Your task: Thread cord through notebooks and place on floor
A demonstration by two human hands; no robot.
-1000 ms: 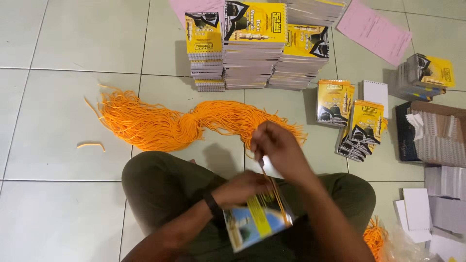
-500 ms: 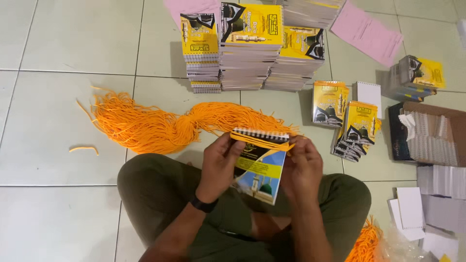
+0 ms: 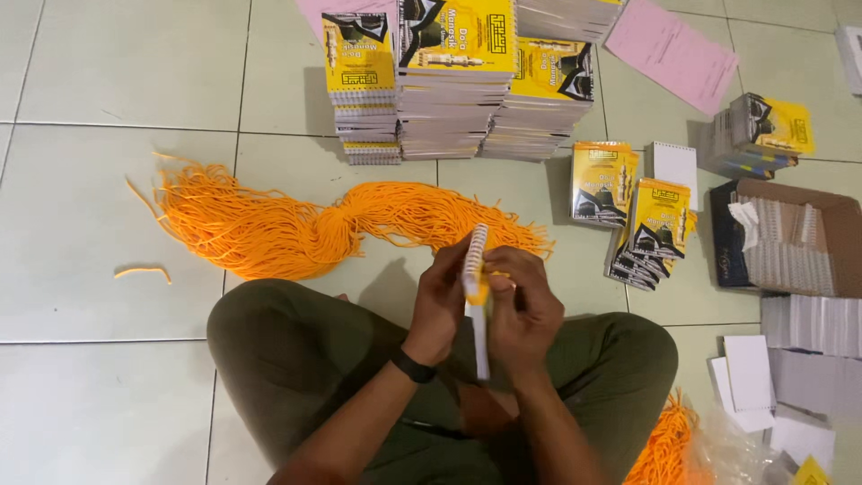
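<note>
Both hands pinch a spiral-bound booklet edge-on above the lap: left hand fingers close on one face, right hand fingers on the other, gripping an orange cord at the coil. Best done with the booklet steady and the cord taut; the cord bundle lies on the floor just beyond the fingers.

legs: olive-green trousers of plain cloth, creased at the knees, covering both legs.
left wrist: a black band, narrow and matte, like a watch strap or bracelet; no dial shows.
left hand: bare, no ring or glove to be seen.
right hand: bare as well, nothing worn on the wrist.
forearms: both uncovered, no sleeve reaching them in view.
feet: hidden, cannot tell what is worn.
</note>
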